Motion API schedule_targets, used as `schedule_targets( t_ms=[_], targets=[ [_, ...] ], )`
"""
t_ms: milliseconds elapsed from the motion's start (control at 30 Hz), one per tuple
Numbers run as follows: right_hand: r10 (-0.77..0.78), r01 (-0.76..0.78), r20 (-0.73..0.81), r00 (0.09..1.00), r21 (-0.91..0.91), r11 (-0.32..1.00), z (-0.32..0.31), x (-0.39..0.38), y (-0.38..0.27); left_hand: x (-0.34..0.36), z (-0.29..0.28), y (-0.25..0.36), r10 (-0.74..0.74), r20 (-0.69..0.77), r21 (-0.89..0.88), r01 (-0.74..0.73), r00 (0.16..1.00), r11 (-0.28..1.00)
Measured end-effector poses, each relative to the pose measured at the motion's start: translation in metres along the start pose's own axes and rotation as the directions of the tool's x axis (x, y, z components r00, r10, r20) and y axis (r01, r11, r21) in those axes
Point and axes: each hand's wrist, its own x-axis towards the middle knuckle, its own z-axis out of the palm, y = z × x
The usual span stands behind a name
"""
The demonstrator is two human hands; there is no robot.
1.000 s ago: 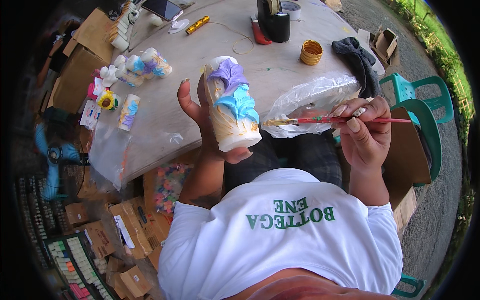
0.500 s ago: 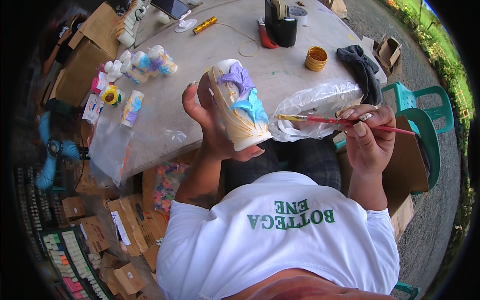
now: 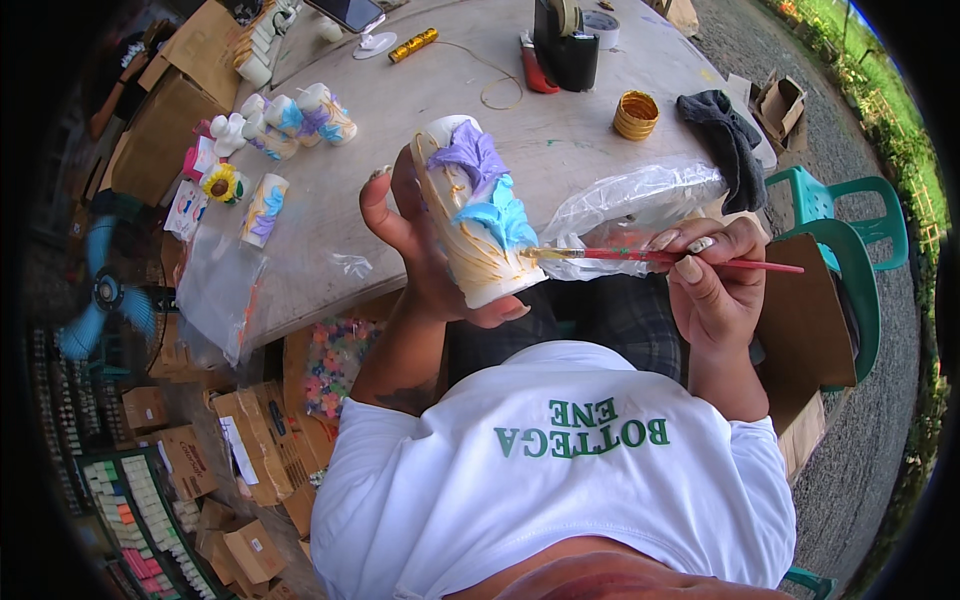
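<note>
My left hand (image 3: 408, 238) is wrapped round a thick white pillar candle (image 3: 474, 218), tilted over the near table edge. Raised purple and blue petals decorate the candle, with gold lines running over its lower part. Between the thumb and fingers of my right hand (image 3: 722, 280) is a thin red paintbrush (image 3: 612, 255). Its bristle tip points left and meets the candle's right side, just below the blue petals. Beyond my hands stands a small gold pot (image 3: 636, 116), its contents hidden. Similar smaller candles (image 3: 264, 212) are on the table to the left.
Crumpled clear plastic (image 3: 630, 200) covers the near table edge, beside a dark cloth (image 3: 722, 140). A black tape dispenser (image 3: 566, 48) and a gold roll (image 3: 413, 45) sit farther back. A blue fan (image 3: 105, 292) and cardboard boxes (image 3: 255, 445) are at left, green chairs (image 3: 850, 215) at right.
My right hand has moved left with the paintbrush, bringing its tip from beside the candle onto its surface. The candle has shifted very slightly in my left hand's grip.
</note>
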Motion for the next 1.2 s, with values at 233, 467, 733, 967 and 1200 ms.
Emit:
schedule_targets(
  t_ms=[233, 467, 733, 967, 1200],
  targets=[
    [-0.020, 0.020, -0.009, 1.000, 0.001, 1.000, 0.000, 0.001, -0.004, -0.002, 0.002, -0.001, 0.001, -0.008, 0.033, 0.000, 1.000, 0.999],
    [0.002, -0.002, -0.004, 1.000, -0.033, 0.999, 0.002, 0.001, -0.003, -0.001, 0.001, -0.001, 0.007, 0.001, 0.041, -0.007, 1.000, 0.999],
    [-0.039, 0.040, -0.031, 0.999, 0.019, 0.999, -0.003, 0.002, -0.008, 0.000, 0.001, -0.003, 0.021, -0.041, 0.023, -0.021, 0.999, 1.000],
    [-0.055, 0.055, -0.091, 0.994, 0.004, 0.998, -0.024, 0.002, -0.018, 0.006, -0.011, 0.007, 0.064, 0.124, 0.193, -0.088, 0.990, 0.977],
    [-0.013, 0.005, -0.111, 0.994, -0.078, 0.997, -0.018, -0.001, -0.014, 0.005, -0.016, 0.010, 0.080, 0.212, 0.250, -0.133, 0.974, 0.959]
  ],
)
